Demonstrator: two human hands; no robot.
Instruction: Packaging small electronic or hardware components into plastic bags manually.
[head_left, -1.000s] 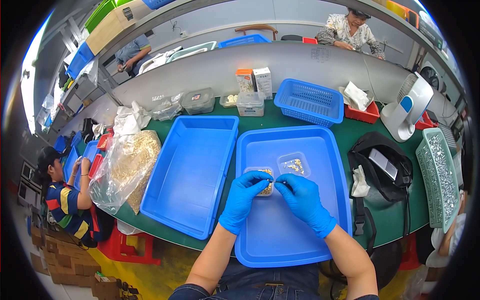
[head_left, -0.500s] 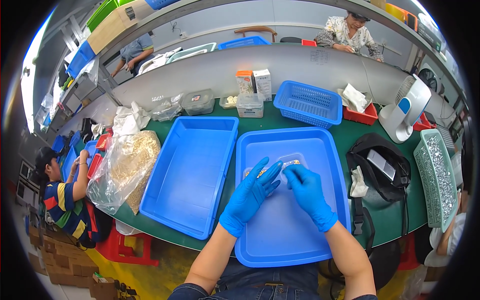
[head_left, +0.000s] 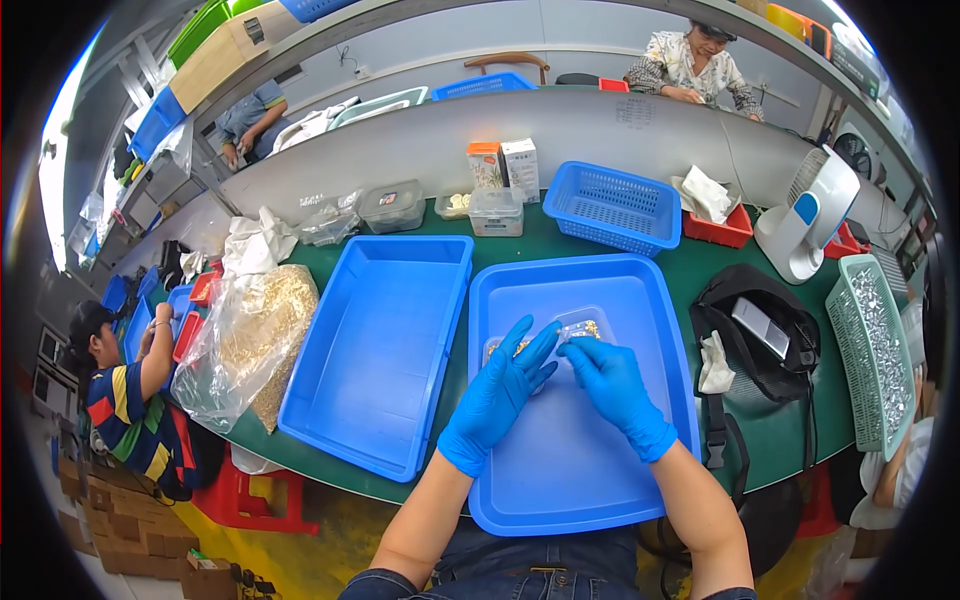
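Note:
My left hand (head_left: 500, 388), in a blue glove, is over the near blue tray (head_left: 560, 508) with its fingers stretched out and slightly apart. My right hand (head_left: 612, 385), also gloved in blue, is beside it with thumb and fingers pinched together. Anything in that pinch is too small or hidden to name. Just beyond the right fingertips, a small clear container (head_left: 597, 314) in the tray holds small gold-coloured and silvery pieces. More gold-coloured pieces (head_left: 521, 346) show partly behind my left fingers.
A second blue tray (head_left: 370, 350) lies left, beside a plastic bag of gold-coloured pieces (head_left: 265, 325). Behind are a blue basket (head_left: 615, 205) and clear boxes (head_left: 496, 212). A black bag (head_left: 757, 320), white fan (head_left: 808, 215) and green basket (head_left: 870, 355) of silvery parts stand right.
My right fingertips have shifted slightly left, toward my left hand. My left hand stays almost in place. The person at the upper left has lowered their hands.

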